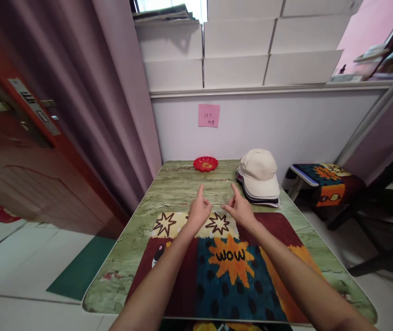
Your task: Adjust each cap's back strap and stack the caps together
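Over the far edge of a patterned mat (230,276) I see both of my hands, held apart. My left hand (199,209) has its index finger stretched forward and its thumb out to the side, with nothing in it. Mirroring it, my right hand (241,207) points its index finger ahead, thumb toward the left, also holding nothing. A stack of caps with a cream cap (260,170) on top stands just beyond the right hand, apart from it. At the back of the table lies a red scalloped dish (205,163).
The green wood-look table (123,257) meets a white wall bearing a pink note (209,115). To the left are a purple curtain (113,92) and a brown door (17,138). A stool with a patterned cover (330,184) and dark furniture (382,239) stand at the right.
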The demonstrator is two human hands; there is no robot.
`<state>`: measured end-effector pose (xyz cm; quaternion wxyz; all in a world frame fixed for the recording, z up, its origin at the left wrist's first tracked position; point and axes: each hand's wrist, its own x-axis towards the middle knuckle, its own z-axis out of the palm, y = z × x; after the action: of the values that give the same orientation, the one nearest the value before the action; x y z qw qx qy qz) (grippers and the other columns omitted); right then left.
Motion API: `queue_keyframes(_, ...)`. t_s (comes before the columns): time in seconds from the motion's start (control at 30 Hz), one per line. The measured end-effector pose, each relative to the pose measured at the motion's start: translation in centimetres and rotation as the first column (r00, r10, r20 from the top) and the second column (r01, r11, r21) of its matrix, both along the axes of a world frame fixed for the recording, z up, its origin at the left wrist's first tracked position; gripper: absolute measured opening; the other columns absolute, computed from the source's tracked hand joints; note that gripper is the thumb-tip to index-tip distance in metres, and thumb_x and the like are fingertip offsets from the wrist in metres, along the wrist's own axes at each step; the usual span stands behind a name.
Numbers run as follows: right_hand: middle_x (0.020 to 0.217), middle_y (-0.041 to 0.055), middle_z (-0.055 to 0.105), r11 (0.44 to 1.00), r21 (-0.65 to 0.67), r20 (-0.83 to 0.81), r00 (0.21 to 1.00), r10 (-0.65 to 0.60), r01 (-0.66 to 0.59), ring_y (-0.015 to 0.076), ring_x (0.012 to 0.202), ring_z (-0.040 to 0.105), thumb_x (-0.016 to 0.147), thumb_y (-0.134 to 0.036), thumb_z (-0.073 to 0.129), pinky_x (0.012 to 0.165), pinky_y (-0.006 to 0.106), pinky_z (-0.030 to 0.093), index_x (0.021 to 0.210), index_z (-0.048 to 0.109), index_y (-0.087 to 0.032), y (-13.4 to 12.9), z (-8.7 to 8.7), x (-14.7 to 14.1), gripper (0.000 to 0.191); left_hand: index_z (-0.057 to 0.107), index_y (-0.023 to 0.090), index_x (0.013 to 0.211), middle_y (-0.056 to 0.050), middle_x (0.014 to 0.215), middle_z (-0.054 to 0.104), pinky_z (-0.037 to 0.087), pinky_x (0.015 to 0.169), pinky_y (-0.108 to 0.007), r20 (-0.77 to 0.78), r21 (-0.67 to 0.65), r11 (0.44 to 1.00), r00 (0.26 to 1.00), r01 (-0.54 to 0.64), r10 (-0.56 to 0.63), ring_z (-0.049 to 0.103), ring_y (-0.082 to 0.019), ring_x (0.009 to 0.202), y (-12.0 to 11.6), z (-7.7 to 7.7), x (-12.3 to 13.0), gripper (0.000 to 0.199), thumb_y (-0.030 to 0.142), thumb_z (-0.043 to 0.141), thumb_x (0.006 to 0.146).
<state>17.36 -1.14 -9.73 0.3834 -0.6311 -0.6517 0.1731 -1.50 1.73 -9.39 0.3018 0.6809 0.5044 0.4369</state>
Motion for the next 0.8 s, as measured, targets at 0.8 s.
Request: queue_keyframes(0.8,0.098,0.0116,0.073,0.945,0.267,0.574,0.756,-0.314,0.190,0.0257,0.073,0.068,0.089,-0.015,0.054,0.063,0.034,0.051,0.160,-0.020,-0.018,-0.8,11.5,-1.4,0.102,-0.018,0.030,0.159,-0.013,0.125,0.068,0.053,0.075,-0.034,-0.605,0.344,0.933,0.734,-0.109,0.309,0.071,-0.024,0.085,-2.4,11.5,2.8,0.108,0.002,0.052,0.082)
